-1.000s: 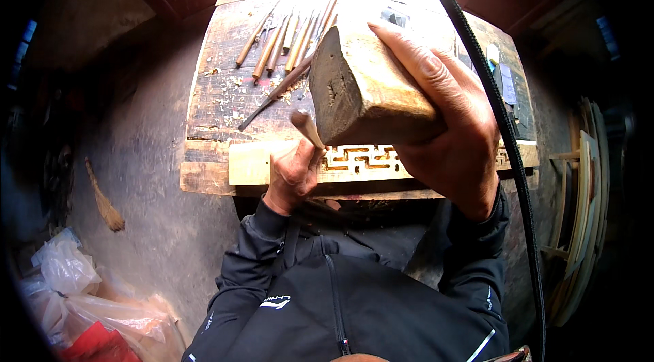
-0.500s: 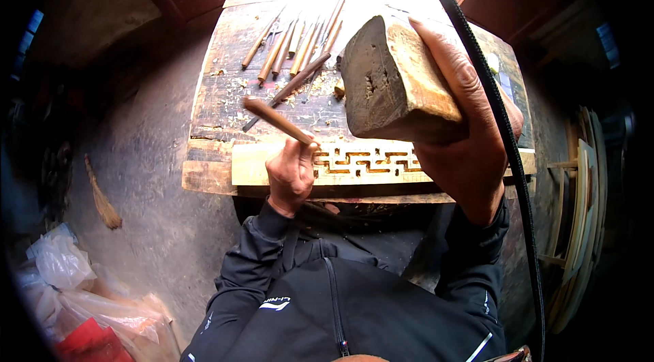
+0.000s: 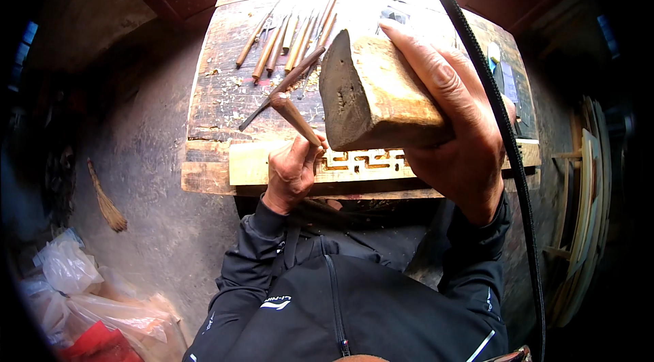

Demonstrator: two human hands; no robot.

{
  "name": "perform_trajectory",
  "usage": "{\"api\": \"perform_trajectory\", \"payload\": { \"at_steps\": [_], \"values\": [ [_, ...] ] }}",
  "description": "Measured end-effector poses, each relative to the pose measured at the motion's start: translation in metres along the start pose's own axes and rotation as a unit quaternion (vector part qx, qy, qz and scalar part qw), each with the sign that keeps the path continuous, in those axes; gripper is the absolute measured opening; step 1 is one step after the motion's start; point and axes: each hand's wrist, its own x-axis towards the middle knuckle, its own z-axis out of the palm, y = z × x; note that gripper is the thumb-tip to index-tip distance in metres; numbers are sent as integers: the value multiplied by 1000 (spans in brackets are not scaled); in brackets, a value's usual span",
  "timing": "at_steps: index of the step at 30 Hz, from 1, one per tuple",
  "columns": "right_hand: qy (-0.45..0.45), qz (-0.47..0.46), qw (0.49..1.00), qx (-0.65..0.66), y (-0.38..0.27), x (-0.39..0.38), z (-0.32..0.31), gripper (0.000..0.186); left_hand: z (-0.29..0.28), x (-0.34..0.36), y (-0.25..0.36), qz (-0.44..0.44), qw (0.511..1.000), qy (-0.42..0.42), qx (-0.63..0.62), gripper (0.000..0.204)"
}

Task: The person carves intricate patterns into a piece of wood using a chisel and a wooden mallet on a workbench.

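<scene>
My left hand (image 3: 289, 172) is closed around the lower part of a wood-handled carving chisel (image 3: 296, 119), which leans with its top toward the far left. Its tip is hidden by my fingers, over a pale board (image 3: 248, 166) with a cut-out geometric lattice pattern. My right hand (image 3: 466, 131) grips a thick, worn wooden block used as a mallet (image 3: 392, 93), raised above the board. The block's dark end face points left, a little to the right of the chisel handle and apart from it. The block and my right hand cover part of the board.
Several wood-handled chisels (image 3: 285, 45) lie fanned on the worn workbench (image 3: 204, 106) among wood shavings. A black cable (image 3: 501, 103) hangs across the right side. On the floor are a straw broom (image 3: 105, 200) and plastic bags (image 3: 68, 266); boards (image 3: 582, 205) lean at the right.
The wooden block has moved left and slightly down, closer to the chisel. The chisel handle's top has swung right, so it stands steeper in my left hand.
</scene>
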Motion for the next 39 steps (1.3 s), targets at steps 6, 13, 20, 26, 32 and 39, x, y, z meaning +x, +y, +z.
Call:
{"api": "perform_trajectory", "payload": {
  "at_steps": [6,13,20,26,32,39],
  "values": [
    [-19,-25,995,-95,-2,3,3,74,6,-1,-9,57,998,0,34,22],
    [-9,-25,993,-114,-3,5,4,75,19,-40,-42,-2,995,-96,18,25],
    [14,-53,987,-149,4,-1,11,81,10,-41,-31,-67,995,-47,-49,29],
    [-1,8,994,-106,0,-13,4,87,13,-24,-7,-40,991,120,42,14],
    [4,17,996,-88,1,-12,5,84,4,-11,10,-71,992,102,33,20],
    [27,-6,996,-87,12,-16,10,82,8,-11,11,-116,989,87,0,21]
  ]
}}
